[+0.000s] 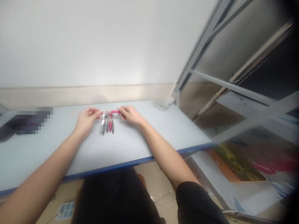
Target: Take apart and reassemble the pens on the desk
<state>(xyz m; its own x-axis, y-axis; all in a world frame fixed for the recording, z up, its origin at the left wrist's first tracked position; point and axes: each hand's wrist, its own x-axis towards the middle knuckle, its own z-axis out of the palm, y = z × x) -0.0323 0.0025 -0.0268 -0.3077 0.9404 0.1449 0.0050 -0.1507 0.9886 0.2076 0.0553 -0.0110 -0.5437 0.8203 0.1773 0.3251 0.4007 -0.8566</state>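
Several click pens lie side by side on the light table, tips toward me. Among them are a white and grey pen (102, 123) at the left end, grey pens (107, 126) and a red pen (110, 124). My right hand (130, 115) grips a pinkish-red pen (115, 111) between thumb and fingers, holding it sideways above the row's far ends. My left hand (88, 119) is at the row's far left end, thumb and forefinger pinched together. What lies between those fingertips is too small to make out.
A clear patterned cup (163, 104) stands at the table's back right. Blurred dark items (35, 120) lie at the far left. A metal frame (198, 59) rises on the right, with papers and an orange-edged picture (238, 161) below. The table's blue edge (107, 169) is near my lap.
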